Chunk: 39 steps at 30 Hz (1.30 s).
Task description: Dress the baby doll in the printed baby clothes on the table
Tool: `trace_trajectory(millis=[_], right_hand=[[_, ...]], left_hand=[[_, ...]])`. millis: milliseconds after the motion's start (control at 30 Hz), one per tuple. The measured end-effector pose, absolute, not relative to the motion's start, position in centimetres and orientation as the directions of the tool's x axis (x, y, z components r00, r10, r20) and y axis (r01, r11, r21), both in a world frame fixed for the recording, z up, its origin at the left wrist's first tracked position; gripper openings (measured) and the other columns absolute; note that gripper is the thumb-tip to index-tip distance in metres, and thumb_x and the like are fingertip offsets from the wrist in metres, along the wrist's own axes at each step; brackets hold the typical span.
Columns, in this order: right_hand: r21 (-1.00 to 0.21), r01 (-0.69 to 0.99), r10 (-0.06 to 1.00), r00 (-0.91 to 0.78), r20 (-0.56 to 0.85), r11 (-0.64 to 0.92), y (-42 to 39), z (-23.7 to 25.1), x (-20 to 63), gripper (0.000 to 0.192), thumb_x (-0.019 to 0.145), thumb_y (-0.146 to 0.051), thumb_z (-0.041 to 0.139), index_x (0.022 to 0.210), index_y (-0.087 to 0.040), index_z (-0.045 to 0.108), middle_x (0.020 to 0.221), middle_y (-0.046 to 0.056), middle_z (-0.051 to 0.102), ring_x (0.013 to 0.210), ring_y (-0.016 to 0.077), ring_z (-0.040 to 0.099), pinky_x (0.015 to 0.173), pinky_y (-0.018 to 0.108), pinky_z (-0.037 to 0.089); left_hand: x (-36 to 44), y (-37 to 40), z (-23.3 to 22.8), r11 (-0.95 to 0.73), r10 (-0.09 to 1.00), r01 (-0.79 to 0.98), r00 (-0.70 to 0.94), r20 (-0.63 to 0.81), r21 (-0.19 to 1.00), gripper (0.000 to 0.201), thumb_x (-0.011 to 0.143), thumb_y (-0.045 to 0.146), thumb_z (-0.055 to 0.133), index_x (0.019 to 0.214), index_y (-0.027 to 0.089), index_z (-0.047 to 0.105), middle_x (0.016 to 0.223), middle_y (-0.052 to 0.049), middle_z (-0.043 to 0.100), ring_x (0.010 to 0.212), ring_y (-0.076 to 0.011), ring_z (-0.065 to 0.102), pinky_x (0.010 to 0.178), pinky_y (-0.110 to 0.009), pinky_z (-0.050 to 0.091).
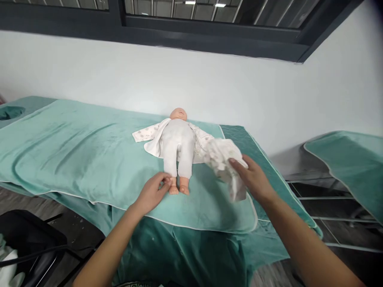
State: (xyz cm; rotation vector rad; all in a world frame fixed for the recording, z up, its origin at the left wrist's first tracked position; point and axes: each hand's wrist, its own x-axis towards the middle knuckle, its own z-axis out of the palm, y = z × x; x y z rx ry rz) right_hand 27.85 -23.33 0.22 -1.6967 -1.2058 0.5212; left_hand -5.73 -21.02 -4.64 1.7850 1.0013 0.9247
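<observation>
A baby doll [178,147] lies on its back on a teal towel [77,155], head toward the wall, in a white bodysuit with an open patterned jacket [146,133] spread under it. My left hand [152,192] pinches the doll's left-side foot near the towel's front edge. My right hand [253,178] grips a crumpled white patterned garment [223,157], lifted just right of the doll's legs.
The towel covers a teal-draped massage bed [191,247] against a white wall. A second teal-covered bed [350,163] stands at the right, with floor between. A black chair [32,243] sits at lower left. A dark window frame runs along the top.
</observation>
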Motion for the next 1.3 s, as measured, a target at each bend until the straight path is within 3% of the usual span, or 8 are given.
trace_trajectory(millis=[200,333,433,667,800,933,1200,1300], right_hand=[[-0.973,0.224,0.993,0.088,0.081,0.060,-24.2,4.0,16.9,0.031,0.078,-0.050,0.076,0.092,-0.022,0.071,0.081,-0.001,0.067,0.065,0.0138,0.058,0.057,0.027,0.049],[-0.972,0.101,0.977,-0.052,0.208,0.212,-24.5,6.7,12.4,0.028,0.079,-0.035,0.077,0.104,-0.026,0.069,0.093,-0.001,0.069,0.078,0.0145,0.063,0.065,0.026,0.052],[-0.944,0.047,0.941,-0.107,0.321,0.327,-24.3,8.8,10.6,0.031,0.079,-0.029,0.077,0.107,-0.025,0.064,0.096,-0.001,0.068,0.088,0.0158,0.064,0.078,0.030,0.054],[-0.863,0.162,0.873,-0.196,0.447,0.478,-23.8,12.4,9.3,0.026,0.087,-0.028,0.070,0.111,-0.025,0.060,0.105,0.003,0.067,0.101,0.0179,0.065,0.091,0.035,0.054],[-0.630,0.402,0.745,-0.282,0.605,0.664,-23.9,12.5,10.2,0.022,0.091,-0.027,0.066,0.112,-0.027,0.060,0.121,0.005,0.065,0.117,0.0222,0.060,0.102,0.042,0.049],[-0.407,0.559,0.659,-0.376,0.651,0.722,-23.7,11.4,11.2,0.020,0.092,-0.026,0.066,0.111,-0.027,0.061,0.114,0.007,0.063,0.113,0.0244,0.058,0.097,0.044,0.048],[-0.273,0.637,0.647,-0.479,0.594,0.721,-23.3,10.4,12.0,0.005,0.090,-0.026,0.067,0.087,-0.024,0.064,0.106,0.007,0.057,0.101,0.0228,0.053,0.086,0.040,0.046],[-0.322,0.613,0.655,-0.455,0.603,0.722,-23.3,11.1,12.3,0.009,0.092,-0.027,0.064,0.084,-0.023,0.062,0.110,0.007,0.057,0.106,0.0236,0.053,0.091,0.043,0.046]], left_hand=[[-6.0,-23.8,0.7,-0.380,0.853,0.065,0.411,0.322,0.923,0.033,0.091,0.037,0.064,0.123,0.032,0.064,0.122,-0.008,0.065,0.107,-0.0240,0.063,0.095,-0.039,0.052],[-6.2,-24.3,2.2,-0.497,0.828,0.119,0.362,0.428,0.860,0.064,0.083,0.037,0.075,0.142,0.036,0.049,0.138,-0.009,0.051,0.126,-0.0273,0.054,0.102,-0.041,0.051],[-6.4,-23.9,3.0,-0.577,0.812,0.197,0.239,0.532,0.793,0.064,0.083,0.037,0.075,0.140,0.033,0.048,0.136,-0.010,0.050,0.127,-0.0269,0.052,0.098,-0.039,0.051],[-6.5,-22.1,6.8,-0.476,0.877,0.069,0.108,0.467,0.877,0.034,0.084,0.038,0.073,0.110,0.020,0.064,0.107,-0.006,0.067,0.101,-0.0218,0.062,0.086,-0.032,0.049],[-6.9,-21.3,8.1,-0.375,0.924,-0.129,0.035,0.382,0.918,0.036,0.081,0.040,0.074,0.108,0.018,0.065,0.106,-0.005,0.070,0.097,-0.0217,0.064,0.084,-0.030,0.050],[-7.2,-21.0,8.2,-0.332,0.935,-0.232,0.049,0.352,0.914,0.035,0.080,0.040,0.076,0.106,0.018,0.066,0.102,-0.004,0.070,0.094,-0.0208,0.065,0.083,-0.030,0.050],[-6.9,-20.6,7.7,-0.230,0.950,-0.355,0.121,0.288,0.906,0.038,0.080,0.043,0.075,0.107,0.020,0.065,0.095,-0.003,0.070,0.082,-0.0181,0.066,0.073,-0.028,0.051],[-7.1,-20.0,7.7,-0.275,0.941,-0.336,0.097,0.324,0.901,0.031,0.080,0.038,0.076,0.101,0.018,0.065,0.095,-0.003,0.069,0.085,-0.0167,0.065,0.077,-0.027,0.050]])
